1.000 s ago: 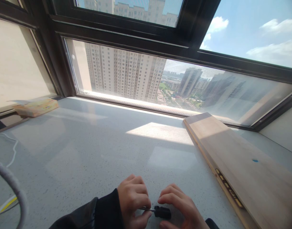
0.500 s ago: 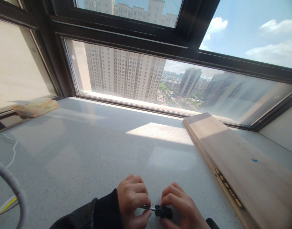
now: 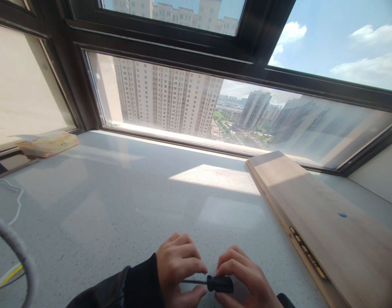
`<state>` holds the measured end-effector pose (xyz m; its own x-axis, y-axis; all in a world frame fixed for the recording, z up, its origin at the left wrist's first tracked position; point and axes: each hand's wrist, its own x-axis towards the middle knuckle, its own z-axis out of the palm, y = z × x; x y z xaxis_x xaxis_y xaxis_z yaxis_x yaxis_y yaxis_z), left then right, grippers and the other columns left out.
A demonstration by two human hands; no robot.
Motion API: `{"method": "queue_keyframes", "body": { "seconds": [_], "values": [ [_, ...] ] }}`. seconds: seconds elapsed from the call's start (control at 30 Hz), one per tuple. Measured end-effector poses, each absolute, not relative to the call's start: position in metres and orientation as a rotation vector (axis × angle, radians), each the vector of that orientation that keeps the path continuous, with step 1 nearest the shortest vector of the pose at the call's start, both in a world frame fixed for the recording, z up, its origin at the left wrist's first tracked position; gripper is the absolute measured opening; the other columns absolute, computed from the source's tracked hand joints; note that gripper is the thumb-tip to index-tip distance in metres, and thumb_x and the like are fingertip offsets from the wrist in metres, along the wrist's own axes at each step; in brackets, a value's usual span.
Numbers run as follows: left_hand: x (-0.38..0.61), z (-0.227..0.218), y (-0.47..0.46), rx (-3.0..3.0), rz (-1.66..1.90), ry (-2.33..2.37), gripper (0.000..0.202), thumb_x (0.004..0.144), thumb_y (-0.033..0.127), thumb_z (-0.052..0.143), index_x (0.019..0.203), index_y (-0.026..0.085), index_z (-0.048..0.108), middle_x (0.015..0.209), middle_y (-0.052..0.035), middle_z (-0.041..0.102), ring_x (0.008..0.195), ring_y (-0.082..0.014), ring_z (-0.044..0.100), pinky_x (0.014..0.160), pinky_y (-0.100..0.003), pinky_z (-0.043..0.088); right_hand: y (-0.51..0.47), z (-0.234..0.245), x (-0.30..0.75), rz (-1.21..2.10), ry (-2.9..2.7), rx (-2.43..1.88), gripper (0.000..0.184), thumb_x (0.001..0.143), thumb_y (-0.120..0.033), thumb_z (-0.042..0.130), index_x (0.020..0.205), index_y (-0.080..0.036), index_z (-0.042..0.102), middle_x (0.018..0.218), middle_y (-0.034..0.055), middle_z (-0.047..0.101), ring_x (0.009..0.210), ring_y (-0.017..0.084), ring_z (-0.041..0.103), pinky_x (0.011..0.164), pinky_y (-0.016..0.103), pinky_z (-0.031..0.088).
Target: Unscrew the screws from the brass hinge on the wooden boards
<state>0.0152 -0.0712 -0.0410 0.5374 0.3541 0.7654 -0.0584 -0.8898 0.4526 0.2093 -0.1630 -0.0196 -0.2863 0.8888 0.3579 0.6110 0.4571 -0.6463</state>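
A small screwdriver (image 3: 220, 284) with a black handle and thin metal shaft lies level just above or on the pale speckled surface, its shaft pointing left. My right hand (image 3: 242, 276) pinches the handle between thumb below and forefinger above. My left hand (image 3: 180, 269) curves around the shaft from the left; its thumb and forefinger stand apart, one below and one above the shaft, near the front of the handle. The shaft's tip is hidden behind the left hand.
A long wooden board (image 3: 311, 201) lies along the right, with a black-and-yellow strip in its edge. At the far left sits a tissue pack (image 3: 50, 144). A grey tube (image 3: 18, 248) and white cable (image 3: 19, 201) are at the left. Windows (image 3: 183, 102) rise behind.
My left thumb and forefinger have parted from the shaft, where they were pinching it. The handle has turned a little and more of it shows; the right hand has barely moved.
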Motion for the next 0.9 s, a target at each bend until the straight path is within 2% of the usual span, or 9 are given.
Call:
{"method": "queue_keyframes", "body": {
  "seconds": [0.13,0.3,0.47,0.67,0.9],
  "values": [
    [0.0129,-0.0373,-0.0728,2.374,1.217,0.314,0.016,0.064,0.024,0.067,0.080,0.021,0.063,0.068,0.0010,0.063,0.066,-0.0146,0.051,0.060,-0.029,0.028,-0.1634,-0.0177,0.2088,0.514,-2.002,-1.256,0.011,0.082,-0.029,0.062,0.085,-0.020,0.058,0.082,0.0063,0.061,0.078,0.018,0.055,0.068,0.030,0.046],
    [0.0089,-0.0321,-0.0756,2.411,1.055,0.391,0.024,0.056,0.020,0.074,0.078,0.021,0.064,0.072,0.0020,0.064,0.070,-0.0145,0.053,0.063,-0.029,0.031,-0.1644,-0.0179,0.2079,0.503,-1.993,-1.250,0.011,0.082,-0.030,0.062,0.086,-0.020,0.059,0.083,0.0067,0.061,0.078,0.018,0.055,0.066,0.030,0.046],
    [0.0097,-0.0330,-0.0765,2.398,1.095,0.407,0.010,0.062,0.016,0.068,0.068,0.019,0.062,0.067,0.0028,0.062,0.069,-0.0128,0.053,0.063,-0.029,0.030,-0.1647,-0.0189,0.2094,0.486,-2.005,-1.208,0.013,0.082,-0.030,0.063,0.090,-0.021,0.060,0.082,0.0062,0.061,0.077,0.018,0.055,0.067,0.031,0.047],
    [0.0123,-0.0329,-0.0773,2.396,1.166,0.365,0.007,0.064,0.014,0.065,0.066,0.019,0.061,0.063,0.0037,0.061,0.066,-0.0118,0.051,0.061,-0.029,0.028,-0.1644,-0.0179,0.2094,0.476,-1.988,-1.200,0.014,0.082,-0.031,0.063,0.091,-0.021,0.060,0.082,0.0061,0.061,0.076,0.018,0.055,0.065,0.031,0.046],
    [0.0112,-0.0308,-0.0770,2.403,1.178,0.355,0.005,0.067,0.017,0.064,0.067,0.018,0.059,0.064,0.0032,0.062,0.066,-0.0124,0.051,0.062,-0.029,0.029,-0.1659,-0.0173,0.2078,0.438,-1.934,-1.185,0.031,0.081,-0.043,0.063,0.103,-0.021,0.057,0.087,0.0071,0.061,0.079,0.020,0.057,0.069,0.033,0.048]
  ]
}}
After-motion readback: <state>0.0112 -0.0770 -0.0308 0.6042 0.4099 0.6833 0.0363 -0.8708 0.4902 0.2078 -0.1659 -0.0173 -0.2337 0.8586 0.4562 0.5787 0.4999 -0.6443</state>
